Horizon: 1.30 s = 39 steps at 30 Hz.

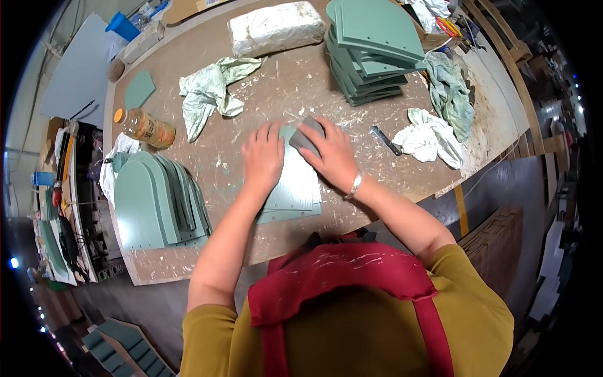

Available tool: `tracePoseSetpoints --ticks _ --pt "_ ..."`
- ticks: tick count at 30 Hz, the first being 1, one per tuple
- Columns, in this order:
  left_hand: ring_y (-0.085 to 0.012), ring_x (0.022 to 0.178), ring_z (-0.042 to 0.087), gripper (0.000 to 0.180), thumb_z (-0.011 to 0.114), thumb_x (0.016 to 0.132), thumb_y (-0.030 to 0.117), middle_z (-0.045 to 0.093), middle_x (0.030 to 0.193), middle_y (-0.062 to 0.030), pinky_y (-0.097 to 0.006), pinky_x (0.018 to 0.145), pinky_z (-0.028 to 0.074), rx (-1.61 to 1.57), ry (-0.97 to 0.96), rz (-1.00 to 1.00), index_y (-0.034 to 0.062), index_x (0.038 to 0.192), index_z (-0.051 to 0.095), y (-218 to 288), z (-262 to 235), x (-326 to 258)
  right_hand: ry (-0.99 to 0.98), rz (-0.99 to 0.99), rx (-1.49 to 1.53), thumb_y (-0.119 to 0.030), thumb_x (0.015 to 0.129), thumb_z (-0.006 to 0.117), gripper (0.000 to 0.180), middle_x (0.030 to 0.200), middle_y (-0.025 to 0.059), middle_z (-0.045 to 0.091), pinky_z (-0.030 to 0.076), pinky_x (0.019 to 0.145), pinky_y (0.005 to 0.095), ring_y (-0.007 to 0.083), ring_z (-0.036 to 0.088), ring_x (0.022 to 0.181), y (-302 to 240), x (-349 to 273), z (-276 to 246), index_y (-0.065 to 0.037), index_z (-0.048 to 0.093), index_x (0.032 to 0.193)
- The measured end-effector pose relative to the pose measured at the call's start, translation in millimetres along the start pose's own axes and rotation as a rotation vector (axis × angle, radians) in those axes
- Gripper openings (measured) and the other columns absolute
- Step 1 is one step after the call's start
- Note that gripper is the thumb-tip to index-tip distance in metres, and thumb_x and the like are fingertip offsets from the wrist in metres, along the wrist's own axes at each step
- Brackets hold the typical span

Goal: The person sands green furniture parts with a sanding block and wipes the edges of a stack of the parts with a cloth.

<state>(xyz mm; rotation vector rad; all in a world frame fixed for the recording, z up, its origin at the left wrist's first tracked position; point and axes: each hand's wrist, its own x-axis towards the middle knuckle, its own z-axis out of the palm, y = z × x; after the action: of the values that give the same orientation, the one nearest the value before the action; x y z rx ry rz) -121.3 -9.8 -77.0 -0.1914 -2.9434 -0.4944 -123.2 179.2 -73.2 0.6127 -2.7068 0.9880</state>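
Observation:
A pale green panel (pixel 294 182) with small holes along its near edge lies on the workbench in front of me, on top of another panel that peeks out beneath it. My left hand (pixel 262 157) rests flat on the panel's left side, fingers stretched forward. In my right hand (pixel 333 154) is a grey sanding block (pixel 307 133), gripped between thumb and fingers and pressed to the panel's far right part. The block and my hands cover the panel's far end. A bracelet circles my right wrist.
Round-topped green panels (pixel 141 201) stand stacked at the left; another tall stack (pixel 374 38) rises at the far right. Around them are a bottle (pixel 147 129), crumpled rags (pixel 210 94), a white cloth (pixel 430 138), a dark cutter-like tool (pixel 385 141) and a wrapped white bundle (pixel 276 28).

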Motion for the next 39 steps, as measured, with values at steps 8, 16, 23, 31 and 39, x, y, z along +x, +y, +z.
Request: tracePoseSetpoints --ticks 8,16,23,31,39 --pt "-0.0368 0.13 0.045 0.047 0.056 0.094 0.022 0.048 0.143 -0.0135 -0.052 0.104 0.036 -0.106 -0.007 -0.036 0.004 0.137 0.049 -8 3 1 0.009 0.03 -0.08 -0.042 0.086 0.066 0.049 0.139 0.0178 0.049 0.038 0.1 0.0504 0.0362 0.048 0.126 -3 5 6 -0.023 0.06 0.131" --pt "-0.0323 0.145 0.03 0.08 0.067 0.085 0.049 0.035 0.157 -0.01 -0.054 0.115 0.023 -0.14 -0.282 0.341 0.0057 0.146 0.04 21 -22 -93 -0.32 0.26 0.01 -0.044 0.086 0.065 0.048 0.129 0.0163 0.058 0.045 0.1 0.0444 0.0373 0.056 0.117 -2 55 -20 -0.017 0.065 0.125" --pt "-0.0283 0.14 0.037 0.074 0.062 0.087 0.05 0.045 0.15 -0.008 -0.051 0.113 0.029 -0.23 -0.237 0.32 0.0085 0.146 0.044 8 -3 -105 -0.447 -0.471 -0.235 -0.037 0.086 0.065 0.034 0.123 0.0137 0.059 0.045 0.094 0.0499 0.0342 0.056 0.115 -102 63 54 -0.02 0.068 0.116" --pt "-0.0237 0.143 0.034 0.076 0.06 0.088 0.053 0.039 0.155 -0.006 -0.048 0.115 0.027 -0.012 -0.163 0.357 0.0106 0.148 0.041 11 7 -107 -0.604 -0.641 -0.247 -0.037 0.082 0.067 0.037 0.124 0.013 0.058 0.047 0.087 0.0463 0.0334 0.058 0.109 -97 72 51 -0.021 0.068 0.116" --pt "-0.0261 0.145 0.028 0.077 0.056 0.09 0.054 0.035 0.156 -0.0071 -0.052 0.118 0.02 0.038 -0.188 0.411 0.0113 0.151 0.035 16 1 -101 -0.537 -0.552 -0.292 -0.037 0.078 0.07 0.035 0.12 0.0116 0.06 0.046 0.087 0.0472 0.0293 0.06 0.108 -82 107 50 -0.021 0.071 0.11"
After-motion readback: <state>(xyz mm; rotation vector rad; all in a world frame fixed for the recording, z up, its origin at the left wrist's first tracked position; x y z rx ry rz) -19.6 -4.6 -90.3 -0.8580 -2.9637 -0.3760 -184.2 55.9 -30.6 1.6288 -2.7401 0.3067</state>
